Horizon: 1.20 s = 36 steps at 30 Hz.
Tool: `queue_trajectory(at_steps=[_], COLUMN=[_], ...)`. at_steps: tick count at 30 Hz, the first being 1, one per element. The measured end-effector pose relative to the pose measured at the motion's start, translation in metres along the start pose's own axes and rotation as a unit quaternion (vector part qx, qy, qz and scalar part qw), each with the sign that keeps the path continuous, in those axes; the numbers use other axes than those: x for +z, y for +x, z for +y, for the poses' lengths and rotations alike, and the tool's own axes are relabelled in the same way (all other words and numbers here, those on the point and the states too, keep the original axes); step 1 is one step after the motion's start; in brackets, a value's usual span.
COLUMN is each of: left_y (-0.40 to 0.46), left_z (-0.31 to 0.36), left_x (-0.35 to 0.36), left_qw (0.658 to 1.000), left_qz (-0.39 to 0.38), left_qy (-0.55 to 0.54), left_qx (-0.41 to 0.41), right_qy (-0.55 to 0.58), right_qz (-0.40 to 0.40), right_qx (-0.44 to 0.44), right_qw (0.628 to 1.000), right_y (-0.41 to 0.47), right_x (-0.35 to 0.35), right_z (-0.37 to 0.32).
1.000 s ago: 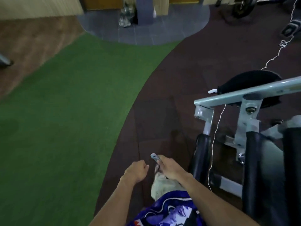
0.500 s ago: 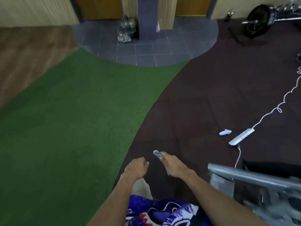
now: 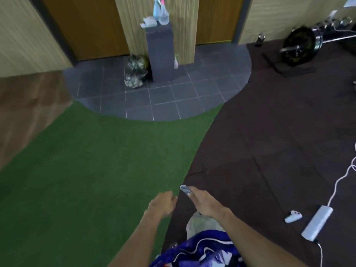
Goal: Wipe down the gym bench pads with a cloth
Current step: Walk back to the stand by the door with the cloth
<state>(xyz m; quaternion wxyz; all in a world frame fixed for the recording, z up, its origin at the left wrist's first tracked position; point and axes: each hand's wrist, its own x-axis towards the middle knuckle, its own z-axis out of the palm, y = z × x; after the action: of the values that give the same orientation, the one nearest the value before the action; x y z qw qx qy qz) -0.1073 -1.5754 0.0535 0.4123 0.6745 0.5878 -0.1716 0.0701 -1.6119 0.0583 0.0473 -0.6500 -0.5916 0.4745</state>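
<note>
two hands lead: left hand [image 3: 162, 205] curled closed and empty, right hand [image 3: 204, 205] pinching a small blue-striped item [image 3: 185, 188]. likely walking toward the spray bottle [image 3: 163, 15]; next, fetch it.

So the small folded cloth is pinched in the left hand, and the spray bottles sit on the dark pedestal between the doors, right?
Not quite: the head view shows the small folded cloth pinched in the right hand; the left hand is loosely closed on nothing. The spray bottles do sit on the dark pedestal.
</note>
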Motion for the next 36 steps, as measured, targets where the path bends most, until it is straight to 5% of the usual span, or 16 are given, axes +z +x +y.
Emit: queue_trajectory(at_steps=[18,36], left_y=[0.429,0.792], left_z=[0.136,0.160], left_x=[-0.386,-0.813], left_qw=[0.999,0.997], left_qz=[0.012,0.042], left_qy=[-0.038,-0.048], left_qx=[-0.015,-0.030], right_qy=[-0.037,-0.032], right_qz=[-0.057,-0.048], right_qx=[0.006,-0.040], right_qw=[0.998,0.998], right_y=[0.470,0.933], right_x=[-0.370,-0.666], right_z=[-0.062,-0.194])
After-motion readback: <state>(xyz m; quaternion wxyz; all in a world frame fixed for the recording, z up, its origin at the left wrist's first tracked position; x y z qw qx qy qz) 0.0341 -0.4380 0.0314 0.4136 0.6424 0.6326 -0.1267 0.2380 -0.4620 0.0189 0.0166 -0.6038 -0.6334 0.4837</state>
